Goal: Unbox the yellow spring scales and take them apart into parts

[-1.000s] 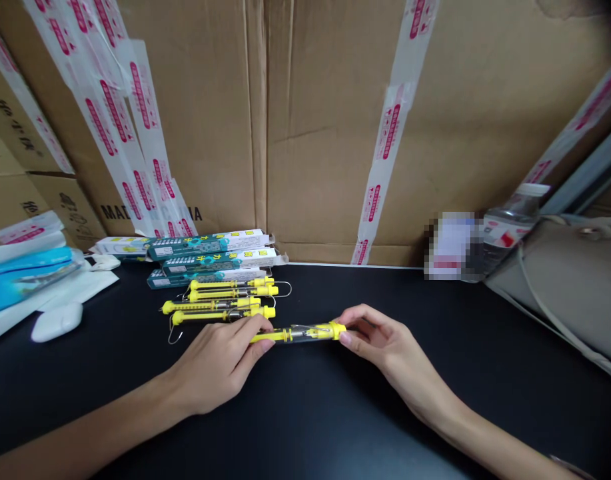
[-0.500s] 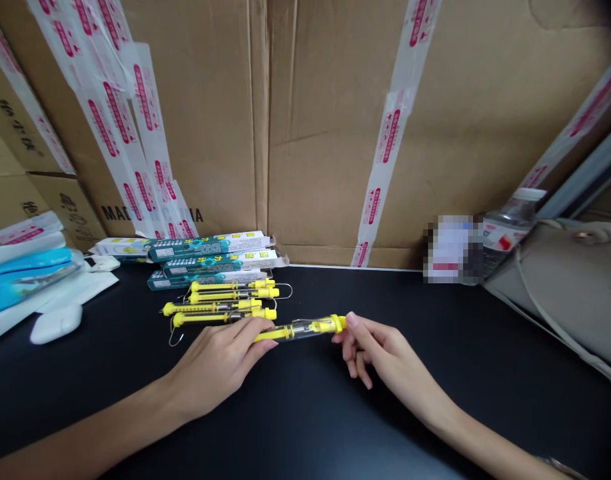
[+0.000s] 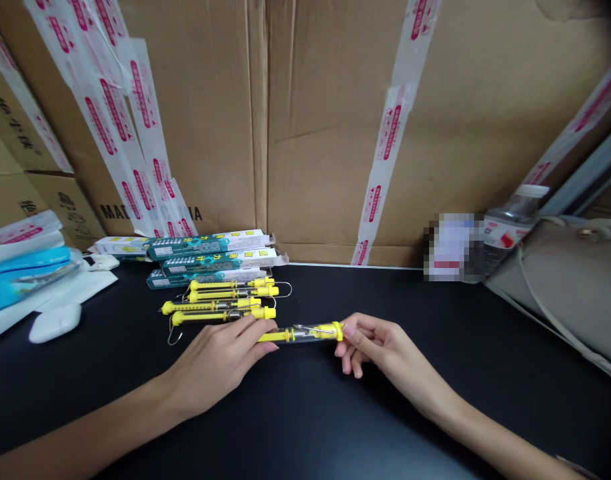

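A clear, yellow-ended spring scale [image 3: 310, 335] lies level between both hands, just above the black table. My left hand [image 3: 228, 357] is closed round its left end, hiding that part. My right hand [image 3: 380, 343] pinches the yellow cap at the right end between thumb and forefinger, the other fingers curled below. A wire hook lies along the clear tube. Behind my left hand, several more spring scales [image 3: 212, 307] with metal hooks rest side by side on the table.
Green and white boxes [image 3: 210, 261] are piled behind the scales. To the left are a white case [image 3: 55, 323] and a blue packet [image 3: 28, 277]. A bottle [image 3: 510, 230] and a grey bag [image 3: 570, 287] stand at right. A taped carton [image 3: 325, 133] walls the back.
The held spring scale has turned about its length, so its hook now lies differently along the tube. Its right end has dropped slightly, and the right hand's fingers have curled in more.
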### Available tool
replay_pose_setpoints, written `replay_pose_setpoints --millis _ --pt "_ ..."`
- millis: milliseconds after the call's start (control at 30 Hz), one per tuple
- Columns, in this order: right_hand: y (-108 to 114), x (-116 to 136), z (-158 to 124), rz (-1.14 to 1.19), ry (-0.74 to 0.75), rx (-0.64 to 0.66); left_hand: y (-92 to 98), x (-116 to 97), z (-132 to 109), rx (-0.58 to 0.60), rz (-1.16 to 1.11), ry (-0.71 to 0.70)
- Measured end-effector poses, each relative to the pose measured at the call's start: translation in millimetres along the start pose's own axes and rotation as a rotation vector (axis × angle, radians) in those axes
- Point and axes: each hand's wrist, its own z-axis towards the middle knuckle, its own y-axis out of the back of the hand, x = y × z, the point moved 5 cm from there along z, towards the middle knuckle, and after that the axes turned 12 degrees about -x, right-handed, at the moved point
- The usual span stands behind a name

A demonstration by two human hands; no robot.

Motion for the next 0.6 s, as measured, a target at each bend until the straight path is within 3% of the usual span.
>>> replay_pose_setpoints --millis 433,600 --pt "1.9 3.6 -0.5 0.030 0.061 0.020 -7.0 7.6 -5.4 0.125 -0.081 0.130" --pt "2.0 1.0 -0.8 0.046 0.093 0.030 -6.6 9.9 -6.0 0.116 -0.141 0.202"
